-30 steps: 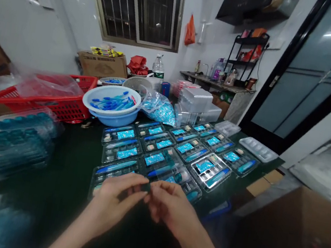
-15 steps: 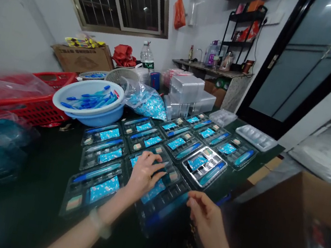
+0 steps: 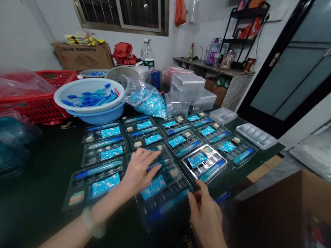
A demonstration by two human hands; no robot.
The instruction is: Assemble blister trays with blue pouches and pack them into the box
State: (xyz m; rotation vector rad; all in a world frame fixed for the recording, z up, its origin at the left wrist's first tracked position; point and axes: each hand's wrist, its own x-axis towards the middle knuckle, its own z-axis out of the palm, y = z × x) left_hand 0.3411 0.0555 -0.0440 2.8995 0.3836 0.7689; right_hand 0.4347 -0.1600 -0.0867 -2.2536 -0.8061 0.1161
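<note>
My left hand (image 3: 141,170) reaches over a clear compartment tray, a blue pen (image 3: 155,167) pinched between thumb and fingers. Partly under that hand, the tray also carries a small pale block. Just in front lies another clear tray (image 3: 168,202) with a blue patterned packet (image 3: 154,187) and a blurred blue pen (image 3: 167,208). My right hand (image 3: 206,212) is at this tray's right edge, thumb and forefinger apart with nothing visible between them. Beyond it sits a shinier tray (image 3: 205,164) holding a packet and a pen.
Several filled trays spread over the dark green table (image 3: 50,156). Behind are a blue basin (image 3: 92,83) of pens, a bag of blue packets (image 3: 148,100) and stacked clear boxes (image 3: 186,87). A red basket (image 3: 33,107) stands left, a cardboard box (image 3: 282,218) right.
My left hand has shifted slightly left, and the blue pen in it now shows more plainly. My right hand's fingers have parted at the near tray's edge.
</note>
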